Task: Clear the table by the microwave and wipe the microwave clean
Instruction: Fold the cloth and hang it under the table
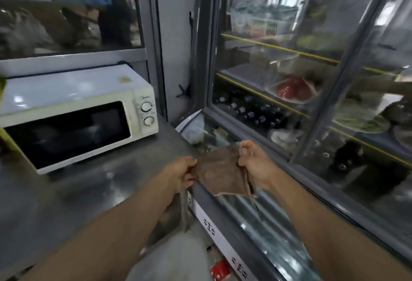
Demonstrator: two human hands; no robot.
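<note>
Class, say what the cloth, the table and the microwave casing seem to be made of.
Cloth: soft brown woven fabric, limp, with frayed threads. Table: likely stainless steel, grey with dull reflections. Microwave casing: glossy white, probably painted metal or plastic.

White microwave (73,111); brown cloth (219,173); grey steel table (89,191).

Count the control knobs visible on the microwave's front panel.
2: an upper knob and a lower knob, stacked on the microwave's right-hand panel. None appear hidden.
</note>
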